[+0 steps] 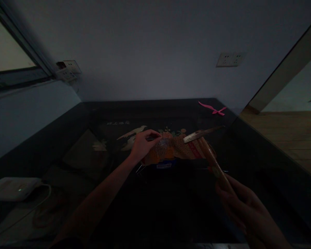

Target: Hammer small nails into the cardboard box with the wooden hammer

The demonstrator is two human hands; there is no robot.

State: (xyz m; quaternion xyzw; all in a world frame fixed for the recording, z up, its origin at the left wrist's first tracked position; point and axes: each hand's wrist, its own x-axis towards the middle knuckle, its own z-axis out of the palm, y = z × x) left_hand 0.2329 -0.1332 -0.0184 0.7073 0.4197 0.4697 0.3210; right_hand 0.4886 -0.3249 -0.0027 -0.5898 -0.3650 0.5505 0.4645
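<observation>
On the glossy black surface (98, 114), a brown-and-orange spotted packet with a red band (188, 148) lies at the left hand's (142, 146) fingertips, thumb and forefinger close together, their grip too dark to tell. The right hand (245, 204) grasps a long tan-handled tool with a narrow crosswise head (219, 169), angled over the packet's right end.

A brown-handled tool (224, 180) slants by a dotted packet (180, 147).

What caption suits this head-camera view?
Dim light: left hand touching a spotted item, right hand holding a long brown handle.
</observation>
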